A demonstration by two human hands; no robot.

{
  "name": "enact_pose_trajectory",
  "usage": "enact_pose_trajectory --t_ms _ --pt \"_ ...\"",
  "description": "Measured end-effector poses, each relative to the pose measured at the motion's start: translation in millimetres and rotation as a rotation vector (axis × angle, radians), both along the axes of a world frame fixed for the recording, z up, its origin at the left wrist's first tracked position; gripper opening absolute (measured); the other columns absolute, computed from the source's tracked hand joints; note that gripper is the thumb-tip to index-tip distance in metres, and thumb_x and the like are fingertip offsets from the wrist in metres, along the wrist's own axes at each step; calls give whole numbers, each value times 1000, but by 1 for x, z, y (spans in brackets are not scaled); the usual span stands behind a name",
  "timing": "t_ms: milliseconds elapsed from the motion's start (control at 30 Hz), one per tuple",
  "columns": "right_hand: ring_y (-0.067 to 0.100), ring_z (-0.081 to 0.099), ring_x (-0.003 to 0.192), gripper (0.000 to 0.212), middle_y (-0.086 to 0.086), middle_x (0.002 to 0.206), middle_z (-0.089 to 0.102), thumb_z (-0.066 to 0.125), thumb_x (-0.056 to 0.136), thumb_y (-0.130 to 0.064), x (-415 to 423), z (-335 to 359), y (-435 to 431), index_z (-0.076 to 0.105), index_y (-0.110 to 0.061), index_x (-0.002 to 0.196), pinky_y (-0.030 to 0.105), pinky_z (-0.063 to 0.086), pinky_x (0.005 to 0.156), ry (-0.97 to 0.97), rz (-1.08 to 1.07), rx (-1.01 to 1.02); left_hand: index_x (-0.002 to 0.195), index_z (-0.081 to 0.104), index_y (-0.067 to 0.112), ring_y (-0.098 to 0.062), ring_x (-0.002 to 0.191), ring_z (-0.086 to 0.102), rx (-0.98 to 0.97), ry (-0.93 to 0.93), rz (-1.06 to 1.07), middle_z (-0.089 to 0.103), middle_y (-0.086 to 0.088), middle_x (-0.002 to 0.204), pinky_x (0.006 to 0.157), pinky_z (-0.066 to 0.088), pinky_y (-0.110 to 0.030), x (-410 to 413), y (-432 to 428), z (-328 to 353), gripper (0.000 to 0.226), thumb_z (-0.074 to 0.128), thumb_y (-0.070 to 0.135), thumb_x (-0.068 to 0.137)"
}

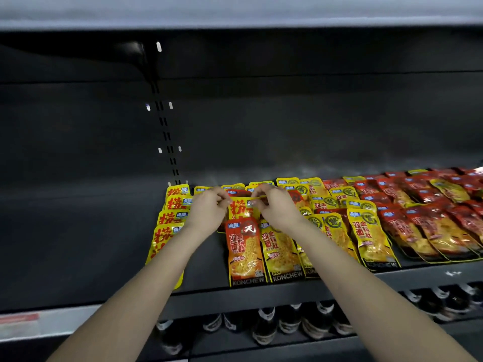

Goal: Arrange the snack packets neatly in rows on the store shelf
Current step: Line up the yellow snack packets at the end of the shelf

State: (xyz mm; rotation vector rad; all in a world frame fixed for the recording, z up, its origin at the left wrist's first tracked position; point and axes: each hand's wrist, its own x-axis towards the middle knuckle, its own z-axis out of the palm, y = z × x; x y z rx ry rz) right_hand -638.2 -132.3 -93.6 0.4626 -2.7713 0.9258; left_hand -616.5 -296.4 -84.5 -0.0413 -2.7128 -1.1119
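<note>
1. Progress, as judged: the shelf (287, 291) is roughly half filled. Yellow row (170, 226) at 9 o'clock and red rows (428, 226) at 3 o'clock lie ordered; the middle looks mixed.
2. Left hand (209, 209) and right hand (277, 207) pinch the top edge of a yellow packet (241, 209), fingers closed on it, mid-shelf.
3. Bottles (290, 322) sit on the lower shelf, 6 o'clock.
</note>
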Motion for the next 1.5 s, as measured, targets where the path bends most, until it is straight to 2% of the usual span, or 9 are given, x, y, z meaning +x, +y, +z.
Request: enact_pose_trajectory --t_ms 133,400,633,767,933,1033,1200,1300,1500 --pt "15 60 86 11 -6 89 62 57 91 -17 -1 32 -5 59 -15 101 22 44 79 66 14 -156 84 57 15 -22 72 67 141 113 85 66 -4 77 72 57 -40 -2 -2 23 12 54 8 93" --pt "16 64 93 30 -4 114 62 61 88 -14 7 48 -31 55 -12 118 18 45 79 28 165 -283 83 61 18 -20 74 66 247 302 184 62 9 68 76 56 -40 9 -30 44 15 57 6 90" --pt "15 65 87 33 -1 106 64 65 85 -13 13 38 -64 57 -15 117 35 54 81 -39 212 -290 88 62 13 -11 64 66 284 186 177 65 3 74 63 56 -20 24 -69 40 4 59 12 91" --pt "24 67 78 41 -4 83 56 66 85 -10 22 18 -71 50 -17 123 45 57 71 -158 210 -261 88 65 7 -16 68 68 284 -4 109 69 -8 79 69 59 -30 28 -84 28 3 63 10 87" --pt "13 62 70 44 -4 81 48 64 85 -5 31 2 -66 49 -18 125 26 58 61 -274 177 -251 84 69 13 -9 71 64 67 -88 19 68 0 80 75 49 -21 30 -87 14 5 65 14 86" --pt "14 61 68 43 -5 82 46 65 85 -8 34 0 -64 50 -18 124 29 58 65 -255 132 -225 81 69 20 -7 81 62 -11 -78 1 65 6 80 74 44 -19 28 -87 9 7 65 20 87" --pt "26 63 91 14 14 106 62 66 85 -16 42 -8 -68 59 -26 92 25 47 75 -205 83 -95 77 69 33 -22 106 57 -232 -6 36 66 4 109 90 43 -36 23 -88 -4 8 66 32 85" --pt "21 64 97 41 10 113 63 65 86 -17 47 -11 -72 56 -6 124 24 46 81 -224 49 -61 86 73 30 -27 115 47 -332 3 42 60 0 119 90 35 -37 20 -91 -7 9 66 35 85" --pt "19 61 107 56 8 118 63 69 82 -12 56 -17 -79 48 -12 134 22 47 94 -193 -17 -140 86 73 30 -25 117 44 -351 -8 -65 57 2 123 92 35 -37 12 -99 -11 10 64 31 86"
